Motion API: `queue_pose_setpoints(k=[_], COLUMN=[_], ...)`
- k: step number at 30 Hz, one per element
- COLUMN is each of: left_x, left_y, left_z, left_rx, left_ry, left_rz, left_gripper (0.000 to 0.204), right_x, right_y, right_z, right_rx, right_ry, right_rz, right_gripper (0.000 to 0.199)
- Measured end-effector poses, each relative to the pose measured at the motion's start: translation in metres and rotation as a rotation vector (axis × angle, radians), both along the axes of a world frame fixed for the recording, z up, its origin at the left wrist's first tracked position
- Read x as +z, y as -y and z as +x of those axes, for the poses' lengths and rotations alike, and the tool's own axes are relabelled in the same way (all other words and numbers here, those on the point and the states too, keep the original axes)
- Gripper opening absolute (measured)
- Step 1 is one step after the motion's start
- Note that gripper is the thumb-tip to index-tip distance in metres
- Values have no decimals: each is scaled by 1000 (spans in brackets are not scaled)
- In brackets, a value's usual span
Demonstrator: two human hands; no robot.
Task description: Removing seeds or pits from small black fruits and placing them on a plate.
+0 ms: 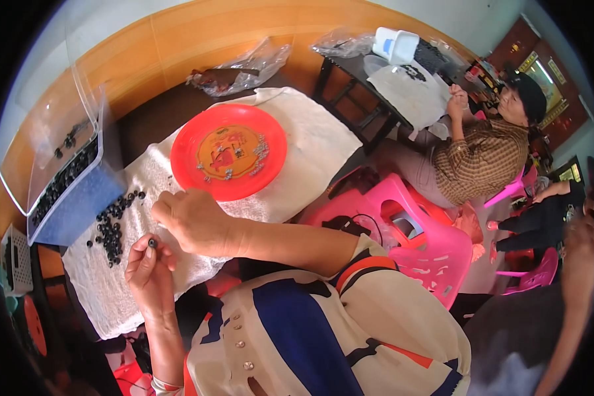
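Observation:
My left hand (pixel 149 274) pinches a small black round part (pixel 152 243) with a pale spot at its centre, held between thumb and fingers. Just above it, my right hand (pixel 195 221) is closed in a pinch, its back toward me; whatever its fingertips hold is too small to make out. Several like black round parts (pixel 110 231) lie loose on the white cloth (pixel 320 135) left of my hands. Beyond my right hand sits a red plate (pixel 185 148) with small silvery pieces (pixel 261 156) scattered along its printed middle.
A clear plastic bin (pixel 69 214) of black parts stands at the left table edge. A clear plastic bag (pixel 261 63) lies at the back. Pink chairs (pixel 419 257) stand to the right. A person (pixel 482 158) sits at another table; others are farther right.

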State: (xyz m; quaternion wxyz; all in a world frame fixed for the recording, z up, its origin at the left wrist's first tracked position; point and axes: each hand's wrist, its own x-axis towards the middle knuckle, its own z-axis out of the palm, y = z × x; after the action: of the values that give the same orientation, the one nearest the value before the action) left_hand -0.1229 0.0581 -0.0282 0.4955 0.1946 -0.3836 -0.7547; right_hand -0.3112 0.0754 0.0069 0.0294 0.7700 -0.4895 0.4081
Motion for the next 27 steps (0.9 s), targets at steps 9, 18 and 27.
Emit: queue_pose_setpoints(k=[9, 18, 27], left_x=[3, -2, -4], left_y=[4, 3, 1], left_z=[-19, -24, -18], left_rx=[-74, -71, -70], left_ry=[-24, 52, 78], left_rz=[-34, -64, -79], left_gripper=[24, 25, 25], right_x=[-10, -20, -27], right_y=[-3, -8, -4], right_z=[-6, -5, 0], right_rx=[-164, -201, -140], right_ry=[-240, -122, 110], right_rz=[-88, -197, -267], right_gripper=[27, 33, 33])
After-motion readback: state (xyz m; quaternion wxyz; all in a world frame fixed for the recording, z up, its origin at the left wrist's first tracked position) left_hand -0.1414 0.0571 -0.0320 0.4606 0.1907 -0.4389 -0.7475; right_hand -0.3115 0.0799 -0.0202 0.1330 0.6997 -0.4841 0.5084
